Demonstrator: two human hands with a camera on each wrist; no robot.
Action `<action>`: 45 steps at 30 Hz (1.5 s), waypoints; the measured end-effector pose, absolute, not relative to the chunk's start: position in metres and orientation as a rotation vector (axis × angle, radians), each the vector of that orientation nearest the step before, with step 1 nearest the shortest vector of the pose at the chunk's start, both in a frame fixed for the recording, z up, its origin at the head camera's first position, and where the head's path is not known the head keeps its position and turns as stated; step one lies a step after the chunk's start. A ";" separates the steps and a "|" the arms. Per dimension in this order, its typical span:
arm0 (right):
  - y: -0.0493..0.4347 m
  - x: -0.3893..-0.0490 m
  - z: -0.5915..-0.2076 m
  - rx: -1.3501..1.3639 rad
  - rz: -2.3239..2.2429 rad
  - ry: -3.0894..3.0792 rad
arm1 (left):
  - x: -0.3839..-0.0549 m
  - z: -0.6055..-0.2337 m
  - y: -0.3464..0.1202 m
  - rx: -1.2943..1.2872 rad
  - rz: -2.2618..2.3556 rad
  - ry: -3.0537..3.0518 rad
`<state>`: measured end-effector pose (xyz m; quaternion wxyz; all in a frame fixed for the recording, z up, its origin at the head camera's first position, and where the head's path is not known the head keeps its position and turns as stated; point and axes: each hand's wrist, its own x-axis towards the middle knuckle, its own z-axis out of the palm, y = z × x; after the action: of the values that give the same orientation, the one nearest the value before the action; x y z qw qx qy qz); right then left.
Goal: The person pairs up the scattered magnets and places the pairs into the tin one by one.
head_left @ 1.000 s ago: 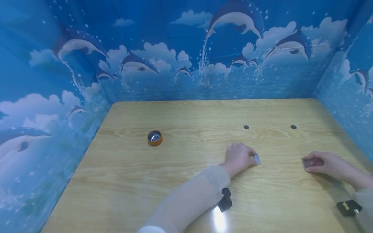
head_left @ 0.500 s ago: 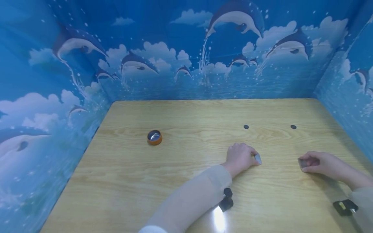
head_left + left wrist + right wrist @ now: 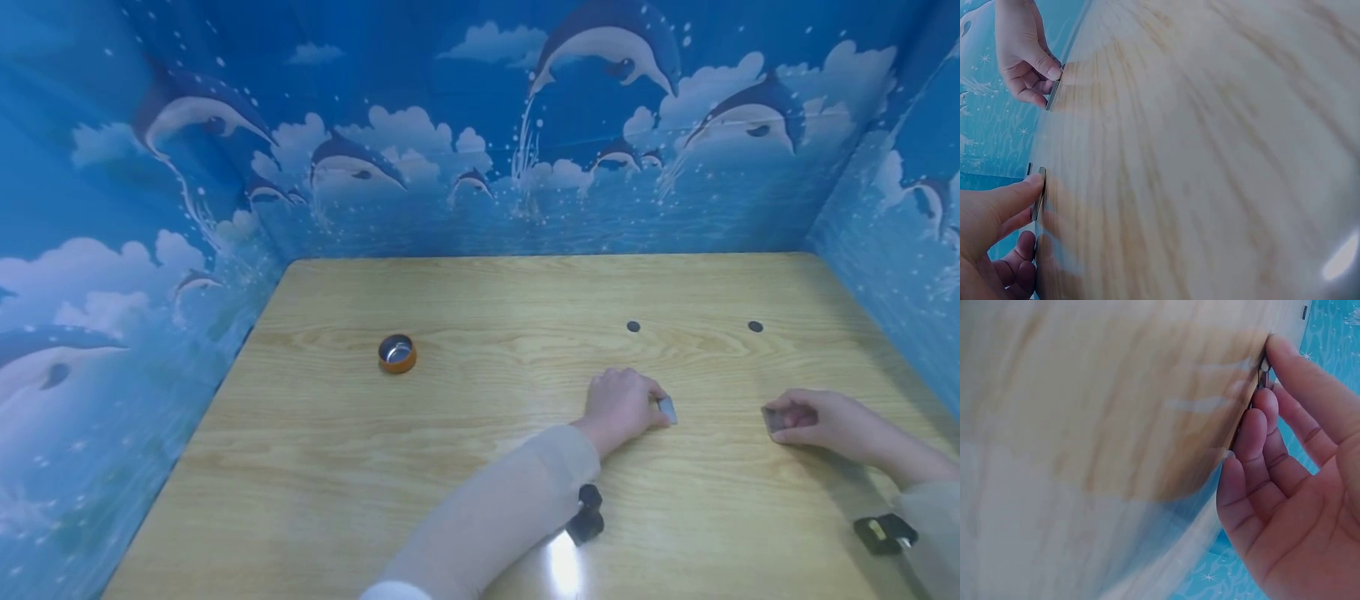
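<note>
Near the table's right half, my left hand (image 3: 621, 404) pinches a small flat grey square piece (image 3: 668, 409) between thumb and fingers. Across a short gap to the right, my right hand (image 3: 825, 421) pinches a similar thin grey square piece (image 3: 772, 419). Both pieces stand tilted on edge, close over the wood, and face each other. The left wrist view shows the left hand's piece (image 3: 1040, 194) edge-on as a thin dark strip, with the other piece (image 3: 1053, 95) farther off. Fingers mostly hide the right hand's piece (image 3: 1264, 372) in the right wrist view.
Two small dark round discs (image 3: 633, 327) lie apart on the wooden table (image 3: 480, 317) beyond the hands. An orange round dish (image 3: 397, 354) with a shiny metal inside stands at the left. Blue dolphin-print cloth (image 3: 450, 167) encloses the table's back and sides.
My right hand has moved a little to the left with its piece, and my left hand slightly to the right. The gap between the two pieces has narrowed.
</note>
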<state>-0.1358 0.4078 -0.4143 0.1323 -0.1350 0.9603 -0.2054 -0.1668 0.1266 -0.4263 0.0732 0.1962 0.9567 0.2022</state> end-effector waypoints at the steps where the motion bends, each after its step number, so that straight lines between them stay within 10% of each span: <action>1: 0.407 -0.136 -0.414 -0.388 -0.594 2.784 | -0.167 -0.426 0.127 0.591 0.600 2.874; 45: 0.371 -0.146 -0.416 -0.499 -0.619 2.794 | -0.164 -0.426 0.141 0.628 0.558 2.877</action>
<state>-0.1456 0.3711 -0.4160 0.1182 -0.1707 0.9551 -0.2115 -0.1636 0.1410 -0.4258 0.0723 0.2090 0.9574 0.1858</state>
